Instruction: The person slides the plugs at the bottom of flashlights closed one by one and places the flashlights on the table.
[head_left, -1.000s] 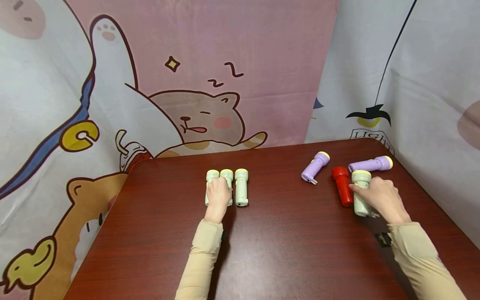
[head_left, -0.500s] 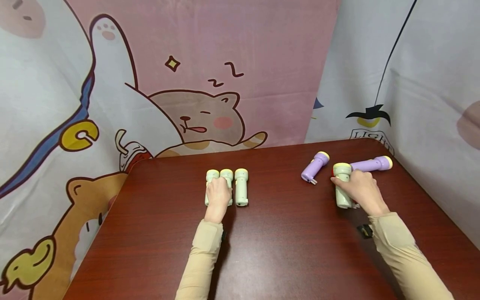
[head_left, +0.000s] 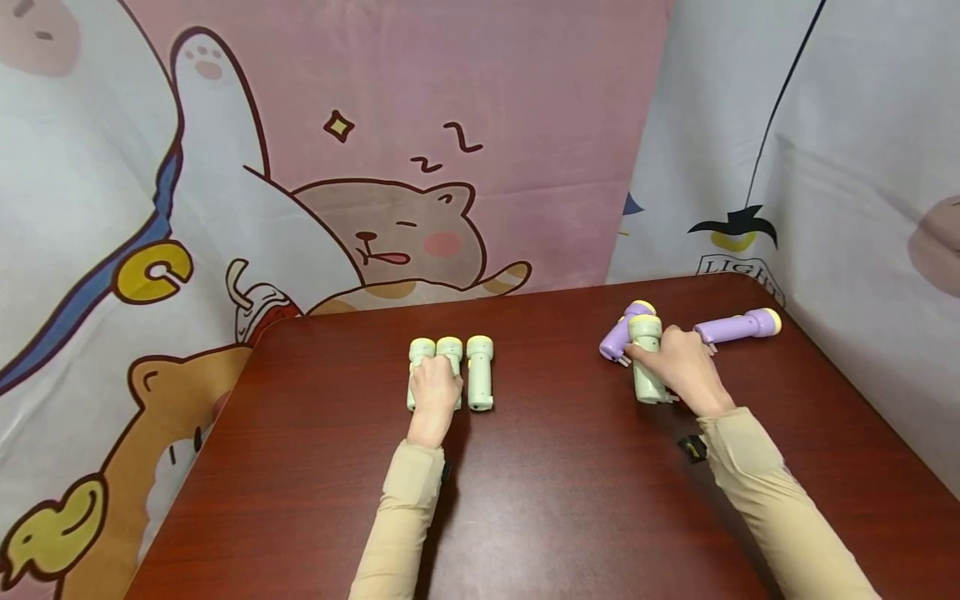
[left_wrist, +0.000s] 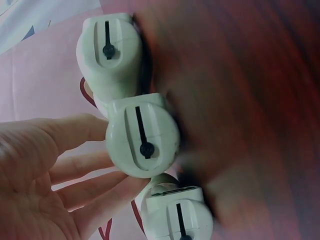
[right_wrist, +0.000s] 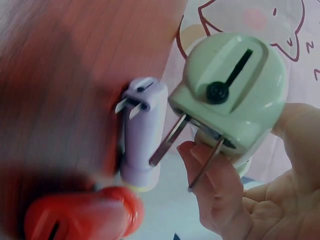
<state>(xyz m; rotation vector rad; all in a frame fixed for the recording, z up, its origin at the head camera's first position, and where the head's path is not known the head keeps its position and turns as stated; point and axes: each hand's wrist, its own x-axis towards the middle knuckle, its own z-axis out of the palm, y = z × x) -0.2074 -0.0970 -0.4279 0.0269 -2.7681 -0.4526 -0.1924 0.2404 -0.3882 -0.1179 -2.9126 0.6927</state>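
From where I stood, the person's right hand (head_left: 684,371) held a pale green flashlight (right_wrist: 250,102) between thumb and fingers, lens end up, and it looked lifted off the table (head_left: 540,483). Seen from the head, it overlapped the nearer purple flashlight (head_left: 615,340); the red flashlight (right_wrist: 80,215) showed only from the right wrist, with the farther purple flashlight (head_left: 738,327) lying off to the right. The prongs (right_wrist: 171,140) stuck out at its lower end, so to my mind a good carry called for keeping that end high enough not to snag the purple one, and for setting it down gently rather than on the metal. The left hand (head_left: 437,385) had its thumb and fingers about the middle green flashlight (left_wrist: 142,140), in a row between the left green flashlight (left_wrist: 182,220) and the right green flashlight (head_left: 480,375); whether it bore any weight I couldn't tell. A light, steady hold there seemed wisest, since a sideways nudge could have skewed its neighbours.
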